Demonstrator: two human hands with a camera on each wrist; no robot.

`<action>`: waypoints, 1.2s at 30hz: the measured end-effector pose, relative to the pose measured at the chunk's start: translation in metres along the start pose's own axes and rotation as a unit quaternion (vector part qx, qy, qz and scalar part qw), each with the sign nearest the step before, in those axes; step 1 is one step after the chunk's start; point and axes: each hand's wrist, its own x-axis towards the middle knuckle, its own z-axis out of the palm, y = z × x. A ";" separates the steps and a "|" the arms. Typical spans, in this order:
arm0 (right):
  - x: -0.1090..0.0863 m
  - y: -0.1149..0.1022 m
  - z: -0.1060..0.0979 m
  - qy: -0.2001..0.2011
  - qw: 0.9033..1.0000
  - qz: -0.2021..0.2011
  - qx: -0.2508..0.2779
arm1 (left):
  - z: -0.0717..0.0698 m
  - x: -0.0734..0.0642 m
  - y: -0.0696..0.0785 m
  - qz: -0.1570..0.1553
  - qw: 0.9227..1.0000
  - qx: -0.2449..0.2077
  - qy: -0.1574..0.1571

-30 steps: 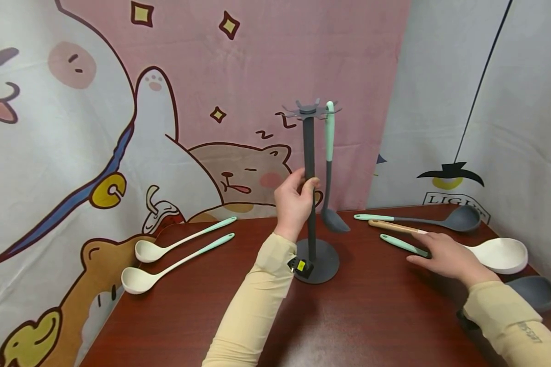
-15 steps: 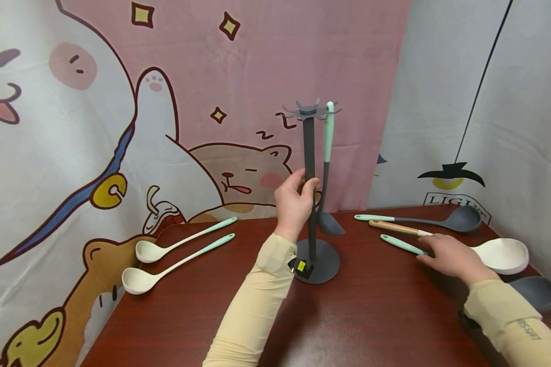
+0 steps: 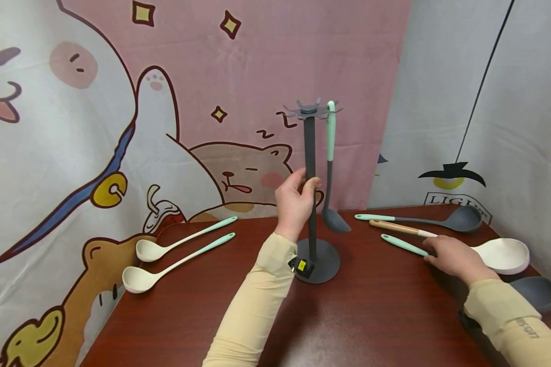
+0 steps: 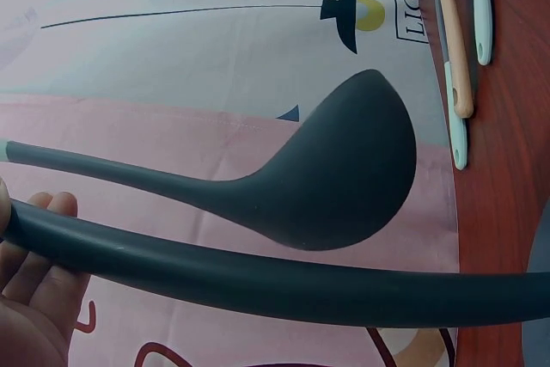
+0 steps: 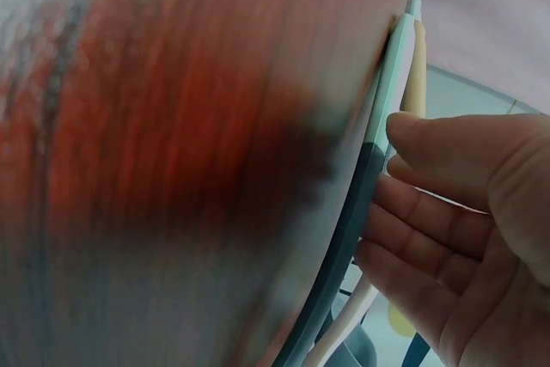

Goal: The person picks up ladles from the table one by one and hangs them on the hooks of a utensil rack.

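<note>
In the head view my left hand (image 3: pixel 296 204) grips the post of a dark grey utensil stand (image 3: pixel 309 148). A grey ladle with a mint handle (image 3: pixel 330 135) hangs from the stand's hooked top, its bowl beside the post. At right, my right hand (image 3: pixel 456 259) is low over a second grey ladle with a mint handle (image 3: pixel 403 245). In the right wrist view, the right thumb and loosely bent fingers (image 5: pixel 421 221) lie along that ladle's shaft (image 5: pixel 344 238). Part of this ladle is hidden under the hand and sleeve.
Behind the right hand lie a white ladle with a wooden handle (image 3: pixel 502 256) and another grey ladle (image 3: pixel 464 219). Two white ladles with mint handles, one farther (image 3: pixel 150 251) and one nearer (image 3: pixel 139 280), lie at left on the brown table (image 3: pixel 358 316). Printed cloth hangs behind.
The right hand has drawn slightly back to the right, its thumb and fingers less spread. The hanging ladle has swung toward the post and out again. The left hand stays on the post.
</note>
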 end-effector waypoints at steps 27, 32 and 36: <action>0.004 0.007 0.003 -0.014 1.000 -0.004 0.000 | 0.000 0.000 0.000 -0.002 1.000 0.004 -0.005; 0.005 0.008 0.003 -0.019 1.000 -0.002 0.001 | 0.000 0.000 0.000 -0.001 1.000 0.006 -0.003; 0.006 0.007 0.002 -0.025 1.000 0.002 0.003 | 0.000 0.000 0.000 0.001 1.000 0.003 -0.004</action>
